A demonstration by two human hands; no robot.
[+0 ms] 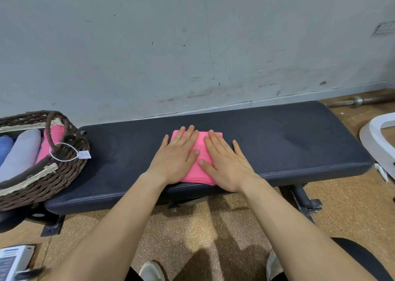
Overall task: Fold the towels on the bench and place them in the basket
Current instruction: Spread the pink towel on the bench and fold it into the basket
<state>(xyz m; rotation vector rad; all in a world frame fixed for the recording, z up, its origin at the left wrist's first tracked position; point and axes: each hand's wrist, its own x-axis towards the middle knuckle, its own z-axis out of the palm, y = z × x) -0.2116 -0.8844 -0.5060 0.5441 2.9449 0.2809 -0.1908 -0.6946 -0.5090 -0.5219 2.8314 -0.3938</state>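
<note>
A pink towel, folded into a small rectangle, lies in the middle of the dark padded bench. My left hand presses flat on its left half with straight fingers. My right hand presses flat on its right half, fingers spread. A brown wicker basket stands at the bench's left end. Inside it lie rolled towels: a blue one, a grey one and a pink one.
A scuffed grey wall runs right behind the bench. A white frame stands on the floor at the right, with a metal barbell by the wall. A white box sits on the floor at the bottom left. My shoes show below.
</note>
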